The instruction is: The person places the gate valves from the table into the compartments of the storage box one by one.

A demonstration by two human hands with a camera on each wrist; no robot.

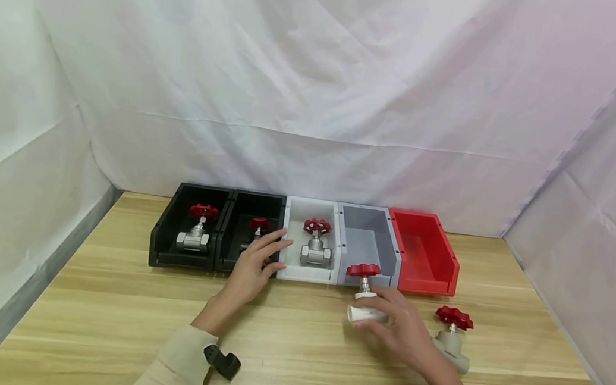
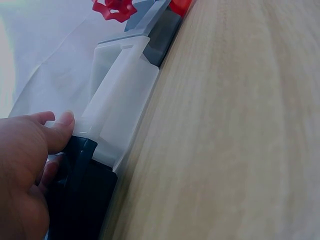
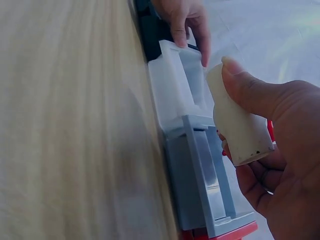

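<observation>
My right hand (image 1: 403, 327) grips a white plastic valve (image 3: 241, 120) by its pipe body, thumb on one side and fingers on the other. Its red handwheel (image 1: 364, 270) points up, just in front of the grey bin (image 1: 371, 244). The left hand (image 1: 253, 267) rests at the rims where the second black bin (image 2: 82, 190) and the white bin (image 2: 125, 100) meet, fingers extended. Metal valves with red handwheels stand in the first black bin (image 1: 194, 236) and the white bin; another in the second black bin is partly hidden by the left hand.
A red bin (image 1: 424, 257) ends the row on the right. Behind my right wrist, a beige valve (image 1: 451, 346) with a red handwheel is on the wooden table (image 1: 296, 359), partly covered. White sheeting (image 1: 314, 97) hangs behind the bins and at both sides.
</observation>
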